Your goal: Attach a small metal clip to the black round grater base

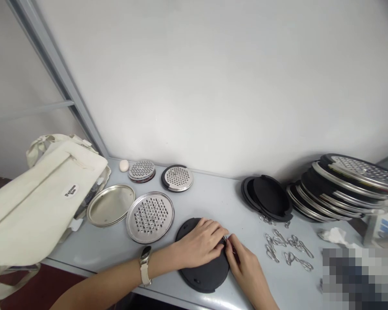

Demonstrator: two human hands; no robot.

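A black round plastic base [202,277] lies on the grey table near its front edge. My left hand [200,243] is laid across the top of it, fingers bent toward its right rim and holding it down. At that rim my right hand [241,258] is closed in a pinch. A thin glint of metal shows between the two hands, but my fingers hide most of it. To the right lie several bent wire clips [292,245]. Left of the base is a round metal grater plate [150,216], overlapping a stack of plain metal discs [111,204].
A cream bag [48,189] stands at the left. Along the wall are a small round object [124,165], small grater discs [142,170], a black-rimmed grater [178,178] and black plastic bases [268,197]. A tall leaning stack of graters [345,185] is at the right.
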